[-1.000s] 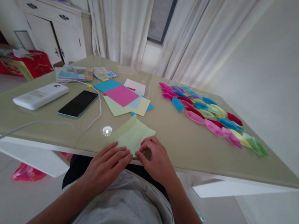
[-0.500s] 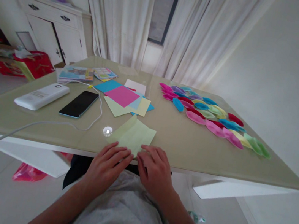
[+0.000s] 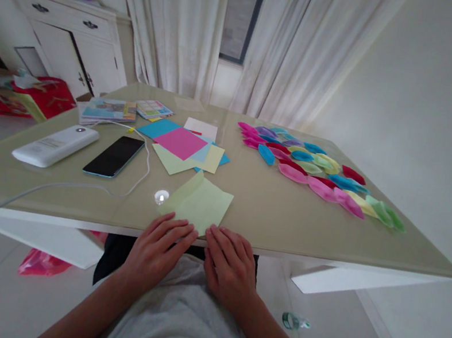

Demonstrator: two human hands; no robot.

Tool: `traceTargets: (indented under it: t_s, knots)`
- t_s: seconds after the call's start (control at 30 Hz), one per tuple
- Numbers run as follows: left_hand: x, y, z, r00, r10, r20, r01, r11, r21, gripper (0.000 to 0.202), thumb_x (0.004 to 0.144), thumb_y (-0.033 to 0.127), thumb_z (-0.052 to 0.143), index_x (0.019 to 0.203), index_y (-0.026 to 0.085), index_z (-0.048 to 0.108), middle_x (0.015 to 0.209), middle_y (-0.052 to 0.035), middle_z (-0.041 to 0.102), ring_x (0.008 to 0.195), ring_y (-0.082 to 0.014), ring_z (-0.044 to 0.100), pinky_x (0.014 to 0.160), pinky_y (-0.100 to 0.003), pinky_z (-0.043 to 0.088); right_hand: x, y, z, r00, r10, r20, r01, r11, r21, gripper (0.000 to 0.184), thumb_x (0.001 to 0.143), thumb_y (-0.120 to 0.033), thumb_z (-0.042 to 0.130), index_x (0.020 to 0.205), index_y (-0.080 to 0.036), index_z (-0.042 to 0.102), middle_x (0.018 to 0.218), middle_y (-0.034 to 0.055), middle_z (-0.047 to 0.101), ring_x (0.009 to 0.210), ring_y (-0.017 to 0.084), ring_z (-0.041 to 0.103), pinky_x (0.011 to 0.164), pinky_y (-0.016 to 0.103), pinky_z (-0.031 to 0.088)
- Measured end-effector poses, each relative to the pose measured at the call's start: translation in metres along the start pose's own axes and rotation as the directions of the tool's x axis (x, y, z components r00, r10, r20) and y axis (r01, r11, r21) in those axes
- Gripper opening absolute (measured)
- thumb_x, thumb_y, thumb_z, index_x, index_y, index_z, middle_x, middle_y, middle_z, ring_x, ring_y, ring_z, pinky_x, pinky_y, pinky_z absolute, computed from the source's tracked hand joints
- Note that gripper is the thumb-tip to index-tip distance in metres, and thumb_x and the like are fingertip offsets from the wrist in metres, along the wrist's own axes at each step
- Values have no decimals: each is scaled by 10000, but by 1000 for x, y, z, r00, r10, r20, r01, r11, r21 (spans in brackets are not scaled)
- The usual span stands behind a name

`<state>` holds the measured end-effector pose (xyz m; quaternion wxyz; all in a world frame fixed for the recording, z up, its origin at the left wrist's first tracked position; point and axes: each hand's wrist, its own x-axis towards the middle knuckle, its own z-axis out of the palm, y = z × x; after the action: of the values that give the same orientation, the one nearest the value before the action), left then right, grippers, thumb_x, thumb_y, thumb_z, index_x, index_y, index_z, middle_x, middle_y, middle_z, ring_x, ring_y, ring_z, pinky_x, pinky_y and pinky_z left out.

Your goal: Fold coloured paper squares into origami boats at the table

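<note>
A folded pale green paper sheet (image 3: 199, 202) lies at the near edge of the glass-topped table (image 3: 288, 215). My left hand (image 3: 157, 250) rests flat at the table's edge with its fingers stretched out, fingertips on the sheet's near corner. My right hand (image 3: 228, 262) lies beside it, fingers also extended and together, tips at the same corner of the sheet. Neither hand grips anything.
A stack of coloured paper squares (image 3: 184, 147) lies mid-table. Several folded paper boats (image 3: 317, 170) in many colours spread at the right. A black phone (image 3: 114, 155), a white device (image 3: 55, 143) with a cable (image 3: 74, 186), and booklets (image 3: 109, 109) sit at the left.
My right hand has flattened and slid back toward the table's near edge; a second ago it was curled on the sheet's corner. The left hand barely moved.
</note>
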<state>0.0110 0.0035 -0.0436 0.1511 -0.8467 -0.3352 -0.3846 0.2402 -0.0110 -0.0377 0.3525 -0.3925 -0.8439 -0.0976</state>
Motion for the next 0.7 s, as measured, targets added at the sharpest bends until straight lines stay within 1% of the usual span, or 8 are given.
traceTargets:
  t_s: [0.07, 0.2, 0.3, 0.43, 0.5, 0.63, 0.7]
  knots:
    - [-1, -1, 0, 1000, 5, 2, -5, 1000, -2, 293, 1028, 51, 587, 1252, 177, 729, 1157, -77, 829, 1126, -234, 750, 1157, -475, 505, -1, -1, 2, 1000, 0, -12, 0, 1000, 1, 564, 1001, -124, 628, 1555, -203, 554, 1409, 92, 745, 1239, 288, 702, 1061, 463, 524]
    - [-4, -5, -2, 1000, 23, 17, -23, 1000, -13, 295, 1040, 64, 585, 1275, 176, 723, 1184, -82, 825, 1155, -226, 746, 1166, -463, 494, -2, -4, 7, 997, 18, -76, -18, 1000, 0, 581, 983, -76, 637, 1548, -184, 559, 1357, 127, 764, 1228, 288, 714, 1057, 458, 531]
    - [-5, -9, -3, 999, 45, 25, -44, 999, -28, 286, 1039, 68, 601, 1276, 173, 722, 1212, -81, 821, 1198, -220, 737, 1187, -451, 475, -1, -6, 8, 996, 17, -90, -17, 1000, 0, 498, 985, -66, 653, 1471, -163, 614, 1326, 132, 776, 1205, 282, 720, 1054, 447, 533]
    - [-5, -12, -5, 1000, 27, 8, -27, 1000, -15, 229, 1005, 79, 685, 1218, 148, 734, 1239, -94, 820, 1225, -222, 731, 1180, -409, 459, 2, -8, 10, 987, 30, -158, -25, 999, 29, 289, 1005, -88, 672, 1278, -178, 700, 1180, 92, 819, 1081, 246, 742, 1020, 416, 530]
    - [-4, -14, -7, 1000, 19, 5, -19, 1000, -5, 231, 997, 81, 699, 1216, 146, 735, 1247, -90, 822, 1219, -222, 734, 1178, -404, 445, 5, -8, 10, 985, 48, -167, -43, 998, 38, 215, 1011, -101, 681, 1204, -186, 719, 1121, 77, 821, 1036, 239, 739, 1001, 413, 524]
    - [-4, -18, -14, 998, 42, 50, -42, 999, 5, 321, 1017, 46, 619, 1289, 179, 725, 1314, -68, 803, 1218, -223, 734, 1191, -425, 410, 8, -8, 9, 990, 29, -136, -23, 999, 42, 191, 1024, -141, 695, 1204, -194, 726, 1103, 77, 813, 1015, 243, 729, 976, 414, 518]
    - [-4, -19, -16, 996, 52, 74, -52, 999, 7, 320, 1022, 65, 619, 1298, 189, 725, 1336, -65, 794, 1226, -229, 730, 1189, -428, 406, 8, -7, 8, 991, 27, -133, -21, 999, 48, 183, 1027, -147, 699, 1201, -198, 727, 1101, 75, 811, 1005, 240, 724, 967, 410, 514]
